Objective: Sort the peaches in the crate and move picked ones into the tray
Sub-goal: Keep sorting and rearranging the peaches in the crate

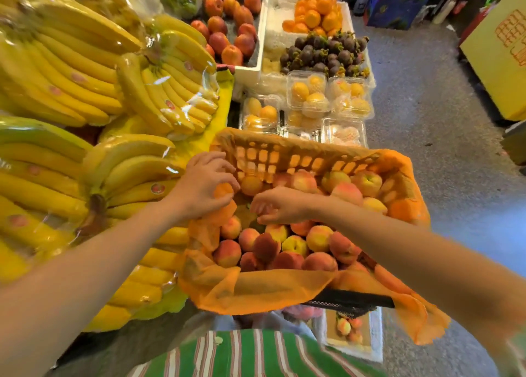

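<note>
1. Head view: the crate (284,154), lined with orange netting (256,288), sits in front of me, its near half heaped with peaches (284,248) and more against the far wall.
2. My left hand (199,188) curls at the crate's left edge; the fingers seem closed round something orange, peach or netting I cannot tell.
3. My right hand (273,208) hovers over the middle of the pile, fingers loosely bent, gripping nothing I can see.
4. A white tray (353,331) with a few peaches sits below the crate's near right corner.
5. I judge these soft and easily bruised, so I should cup each whole fruit in the palm, never pinch.
6. Bananas (71,72) crowd my left.
</note>
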Tool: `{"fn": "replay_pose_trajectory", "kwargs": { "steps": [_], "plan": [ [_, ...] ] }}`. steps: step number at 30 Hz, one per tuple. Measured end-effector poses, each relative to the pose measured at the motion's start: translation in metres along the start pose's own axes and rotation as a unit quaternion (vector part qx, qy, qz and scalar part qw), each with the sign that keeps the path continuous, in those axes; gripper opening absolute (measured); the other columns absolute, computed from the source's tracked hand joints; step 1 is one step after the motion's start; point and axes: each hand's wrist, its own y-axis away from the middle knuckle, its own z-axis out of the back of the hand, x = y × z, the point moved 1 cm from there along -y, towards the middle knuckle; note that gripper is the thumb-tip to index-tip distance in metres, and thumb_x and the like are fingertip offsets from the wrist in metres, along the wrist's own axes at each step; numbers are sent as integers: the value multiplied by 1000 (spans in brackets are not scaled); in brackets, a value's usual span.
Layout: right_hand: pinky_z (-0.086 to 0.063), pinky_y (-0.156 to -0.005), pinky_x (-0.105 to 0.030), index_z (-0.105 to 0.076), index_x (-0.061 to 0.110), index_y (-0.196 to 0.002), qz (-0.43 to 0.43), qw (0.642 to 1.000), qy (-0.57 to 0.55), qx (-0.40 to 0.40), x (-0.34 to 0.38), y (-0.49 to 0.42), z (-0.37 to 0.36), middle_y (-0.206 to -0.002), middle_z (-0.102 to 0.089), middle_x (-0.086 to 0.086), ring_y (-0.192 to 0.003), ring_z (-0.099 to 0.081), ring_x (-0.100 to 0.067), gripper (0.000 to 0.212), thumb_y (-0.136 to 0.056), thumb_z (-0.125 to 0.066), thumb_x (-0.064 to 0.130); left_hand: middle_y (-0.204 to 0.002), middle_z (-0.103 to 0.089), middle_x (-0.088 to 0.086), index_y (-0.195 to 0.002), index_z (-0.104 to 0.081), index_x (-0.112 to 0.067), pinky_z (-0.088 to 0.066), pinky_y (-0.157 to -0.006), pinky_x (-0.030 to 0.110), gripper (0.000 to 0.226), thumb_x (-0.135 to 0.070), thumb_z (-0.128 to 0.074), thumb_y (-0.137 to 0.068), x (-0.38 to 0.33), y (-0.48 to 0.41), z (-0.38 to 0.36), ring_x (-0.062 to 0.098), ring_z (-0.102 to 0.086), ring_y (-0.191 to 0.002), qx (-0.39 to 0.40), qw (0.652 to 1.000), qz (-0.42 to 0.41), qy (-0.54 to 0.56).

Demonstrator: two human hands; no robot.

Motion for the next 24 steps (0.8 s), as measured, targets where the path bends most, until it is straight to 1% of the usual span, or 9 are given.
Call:
{"fn": "replay_pose_trajectory", "kwargs": {
  "steps": [2, 5, 7, 9, 12, 16, 18, 21, 24],
  "plan": [
    [-51, -81, -37, -54, 16, -121, -1, 997, 56, 43, 1, -20, -18, -116, -62, -4, -104, -59, -23, 35, -93, -57, 36, -137, -53, 3, -103, -72, -31, -27, -106, 50, 43, -52, -50, -72, 12, 13, -6, 28, -33, -138, 16, 1000, -9, 22],
    [-43, -73, -35, -52, 17, -123, -13, 989, 117, 94, -1, -44, -40, -117, -62, -7, -104, -58, -28, 37, -94, -53, 38, -151, -37, 0, -113, -67, -32, -24, -110, 49, 44, -51, -52, -78, 20, 21, -11, 19, -17, -147, 16, 997, -12, 69],
    [-44, -74, -36, -53, 13, -123, -20, 983, 136, 120, -2, -57, -50, -117, -60, -10, -104, -58, -31, 42, -92, -55, 41, -153, -34, -2, -114, -66, -31, -22, -112, 48, 41, -49, -52, -80, 23, 23, -12, 17, -12, -148, 9, 996, -15, 91],
    [-45, -76, -38, -49, 12, -126, -32, 977, 161, 134, -2, -66, -55, -119, -58, -11, -104, -58, -32, 54, -89, -56, 50, -153, -34, -3, -113, -66, -30, -23, -113, 48, 38, -47, -54, -82, 25, 23, -13, 16, -12, -148, 4, 994, -21, 104],
    [-43, -71, -36, -45, 8, -126, -66, 974, 179, 122, 0, -77, -61, -119, -59, -13, -105, -59, -33, 62, -85, -60, 52, -152, -36, -4, -112, -67, -29, -23, -114, 48, 34, -42, -57, -82, 28, 21, -16, 15, -12, -148, -3, 993, -20, 117],
    [-51, -74, -37, -59, 9, -114, -100, 964, 209, 131, 3, -85, -69, -112, -64, -10, -103, -62, -31, 59, -78, -68, 55, -151, -37, -5, -111, -67, -29, -20, -113, 43, 34, -40, -58, -81, 30, 20, -18, 14, -11, -147, -6, 991, -17, 132],
    [-52, -74, -36, -61, 9, -109, -108, 963, 214, 122, 4, -87, -71, -109, -65, -10, -101, -63, -31, 57, -75, -72, 54, -151, -37, -5, -111, -67, -28, -21, -113, 44, 33, -40, -58, -81, 31, 20, -17, 14, -11, -147, -8, 990, -19, 137],
    [-50, -67, -33, -63, 10, -100, -104, 966, 218, 95, 3, -87, -70, -102, -66, -9, -94, -64, -30, 50, -73, -73, 50, -150, -38, -5, -109, -68, -27, -23, -113, 46, 33, -40, -57, -81, 31, 20, -16, 15, -13, -147, -11, 989, -22, 147],
    [-43, -59, -31, -62, 13, -90, -102, 970, 206, 76, 3, -84, -64, -88, -63, -8, -81, -62, -28, 40, -72, -72, 48, -149, -39, -5, -108, -69, -27, -23, -113, 44, 33, -40, -57, -81, 32, 20, -16, 15, -14, -147, -16, 988, -27, 154]
  ]
}}
